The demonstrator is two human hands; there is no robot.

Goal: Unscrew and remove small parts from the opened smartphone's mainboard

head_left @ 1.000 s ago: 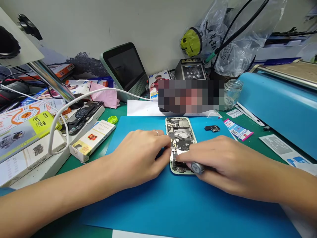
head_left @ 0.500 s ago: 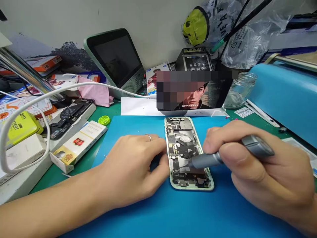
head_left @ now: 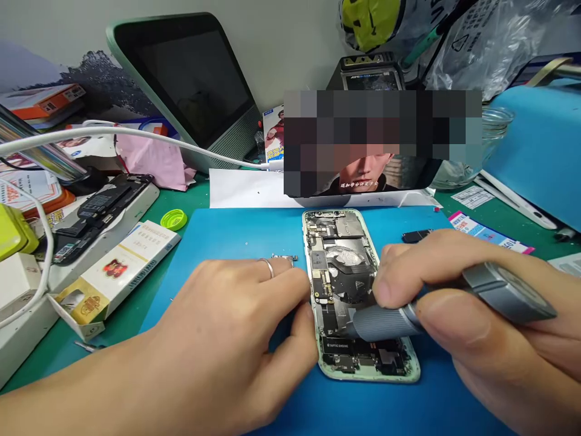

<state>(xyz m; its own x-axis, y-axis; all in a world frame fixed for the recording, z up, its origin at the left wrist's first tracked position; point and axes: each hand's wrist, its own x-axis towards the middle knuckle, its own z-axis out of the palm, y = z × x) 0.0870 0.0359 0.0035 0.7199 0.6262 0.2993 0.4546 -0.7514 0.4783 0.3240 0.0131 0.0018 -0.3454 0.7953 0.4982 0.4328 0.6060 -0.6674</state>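
Observation:
An opened phone (head_left: 347,284) with a pale green frame lies face up on a blue mat (head_left: 236,233), its circuit board and inner parts exposed. At its left edge, the curled fingers and thumb of my left hand (head_left: 240,339) grip the frame. A grey pen-shaped screwdriver (head_left: 385,323) is held in my right hand (head_left: 485,339), between thumb and fingers. Its dark tip points down into the lower part of the phone, just above the strip marked Taptic Engine; whether it touches a screw I cannot tell. A small metal part (head_left: 285,258) lies left of the phone.
A lit video screen (head_left: 403,178) stands behind the mat, with a glass jar (head_left: 497,124) to its right. Leftward are a small carton (head_left: 131,266), a green cap (head_left: 173,219) and black phone parts (head_left: 104,212). A white cable (head_left: 181,144) crosses to the screen.
My view has come closer. The screwdriver tip has shifted slightly towards the phone's lower end. My left hand keeps its place at the phone's left edge.

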